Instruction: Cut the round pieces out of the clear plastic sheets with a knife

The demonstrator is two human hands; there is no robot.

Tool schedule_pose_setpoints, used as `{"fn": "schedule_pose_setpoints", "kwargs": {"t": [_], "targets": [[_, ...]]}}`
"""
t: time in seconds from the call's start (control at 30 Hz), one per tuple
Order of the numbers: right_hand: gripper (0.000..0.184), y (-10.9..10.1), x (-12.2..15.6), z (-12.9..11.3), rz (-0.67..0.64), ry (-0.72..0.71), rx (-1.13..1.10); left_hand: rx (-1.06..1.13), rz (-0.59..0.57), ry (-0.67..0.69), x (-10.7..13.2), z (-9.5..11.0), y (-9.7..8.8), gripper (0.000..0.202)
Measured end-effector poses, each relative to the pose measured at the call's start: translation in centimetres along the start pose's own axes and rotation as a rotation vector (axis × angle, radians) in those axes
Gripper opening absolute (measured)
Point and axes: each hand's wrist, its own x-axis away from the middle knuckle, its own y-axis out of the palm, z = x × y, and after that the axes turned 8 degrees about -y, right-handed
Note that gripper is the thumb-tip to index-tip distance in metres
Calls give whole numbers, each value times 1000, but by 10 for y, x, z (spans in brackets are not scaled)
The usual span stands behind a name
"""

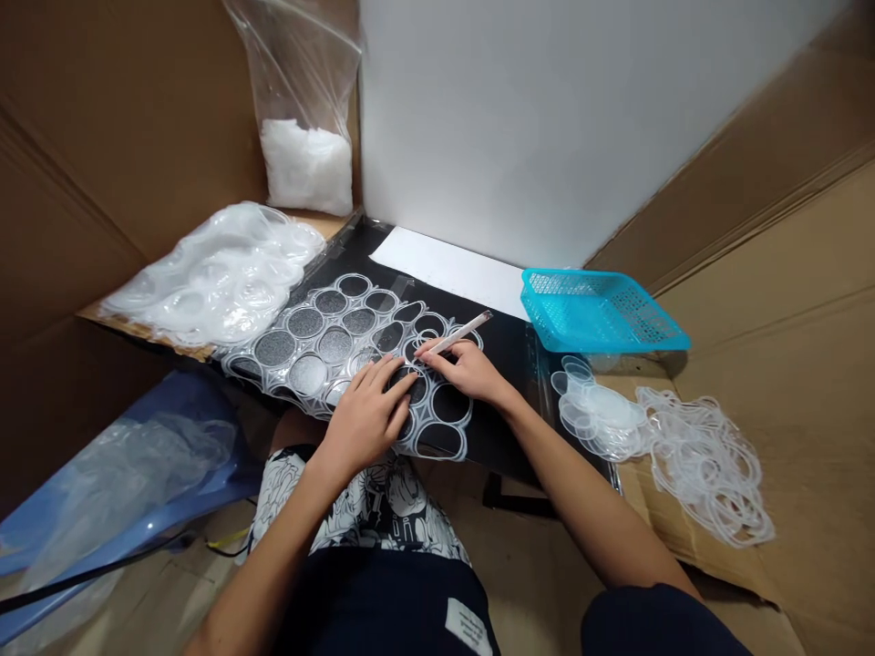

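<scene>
A clear plastic sheet of joined rings and discs (321, 342) lies on a black board (506, 342) across my lap. My left hand (369, 410) rests flat on the sheet, fingers stretched out, pressing it down. My right hand (465, 369) is closed round a thin white pen-like cutter (459, 333), its tip at a ring just ahead of my left fingertips. Several holes near my hands are empty and show the black board.
A stack of clear sheets (219, 273) lies at the left. A plastic bag of white pieces (304, 164) leans at the back. A turquoise basket (594, 310), loose clear discs (602, 410) and cut rings (707, 465) sit at the right. Cardboard walls surround everything.
</scene>
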Motion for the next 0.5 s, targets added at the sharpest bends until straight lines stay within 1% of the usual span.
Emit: {"fn": "schedule_pose_setpoints", "kwargs": {"t": [0.1, 0.27, 0.5], "targets": [[21, -1, 0, 1, -8, -6, 28, -28, 11, -15, 2, 1, 2, 38], [20, 1, 2, -3, 3, -14, 96, -66, -1, -16, 1, 4, 0, 39], [20, 0, 4, -4, 19, -19, 124, -78, -8, -20, 1, 3, 1, 39]]}}
